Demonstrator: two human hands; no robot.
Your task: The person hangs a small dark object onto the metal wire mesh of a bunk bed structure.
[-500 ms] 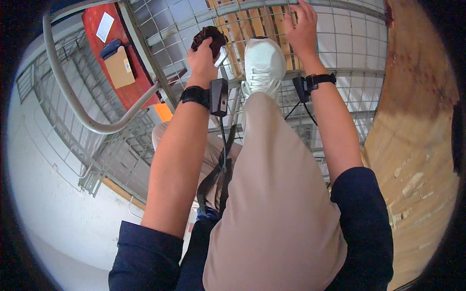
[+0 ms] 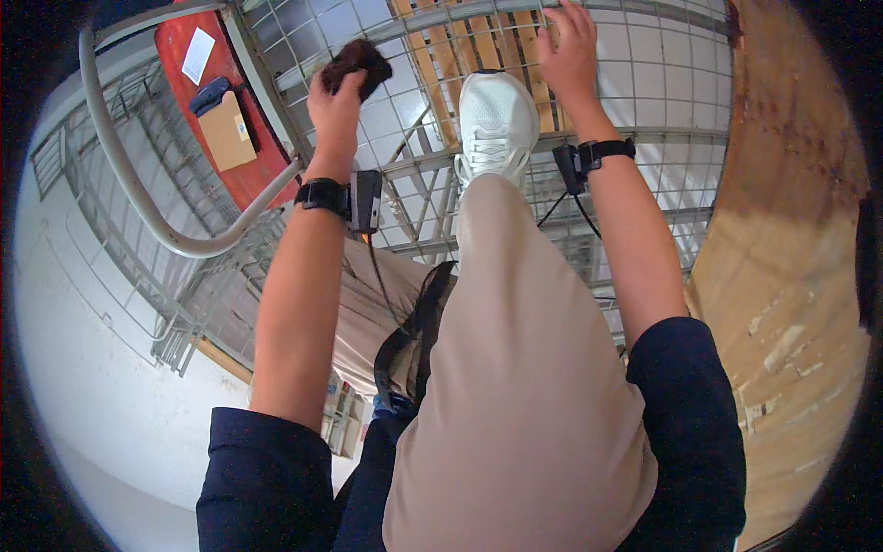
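At eleven o'clock, your left hand has its fingers closed around a dark brown fuzzy thing, held over the wire cage. At one o'clock, your right hand is loosely open and grips nothing; you cannot tell whether it touches the mesh. Wooden slats show through the cage at twelve, beyond your white shoe. At ten, a red panel bears a cardboard piece, a white sheet and a dark blue item.
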